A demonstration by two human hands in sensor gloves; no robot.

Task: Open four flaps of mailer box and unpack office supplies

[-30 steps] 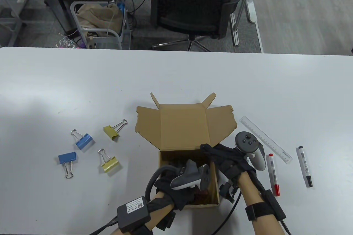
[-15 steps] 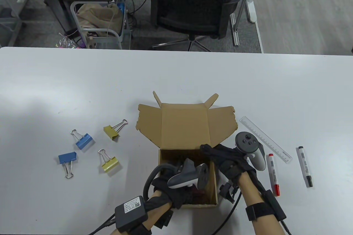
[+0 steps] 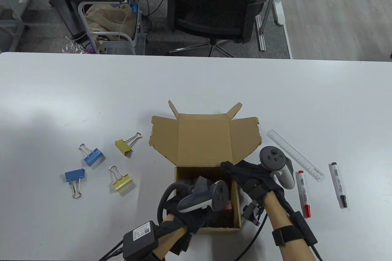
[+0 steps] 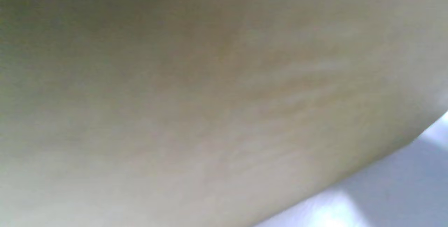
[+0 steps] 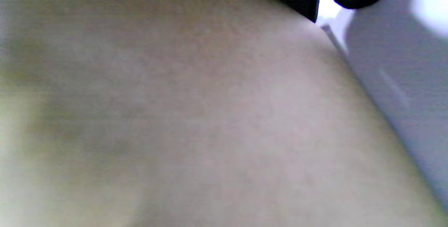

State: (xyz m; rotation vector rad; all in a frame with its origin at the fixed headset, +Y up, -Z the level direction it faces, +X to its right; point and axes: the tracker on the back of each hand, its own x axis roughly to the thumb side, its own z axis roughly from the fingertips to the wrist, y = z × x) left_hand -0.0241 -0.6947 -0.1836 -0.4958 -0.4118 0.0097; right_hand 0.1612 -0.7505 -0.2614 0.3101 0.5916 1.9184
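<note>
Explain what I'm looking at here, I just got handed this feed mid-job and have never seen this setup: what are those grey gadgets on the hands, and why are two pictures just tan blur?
These are a person's two hands in black sensor gloves. The grey gadgets are trackers strapped to the backs of the hands; the fingers do not hold them.

The table view looks down from above. The left hand reaches into the open mailer box; its fingers are hidden, so I cannot tell whether it holds anything. The right hand rests on the box's right wall.

The two blurred pictures come from wrist cameras pressed close to the cardboard, so they show little but tan.

Already on the table: left of the box, two blue binder clips and two yellow binder clips; right of it, a clear ruler, a red marker and a black marker.
</note>
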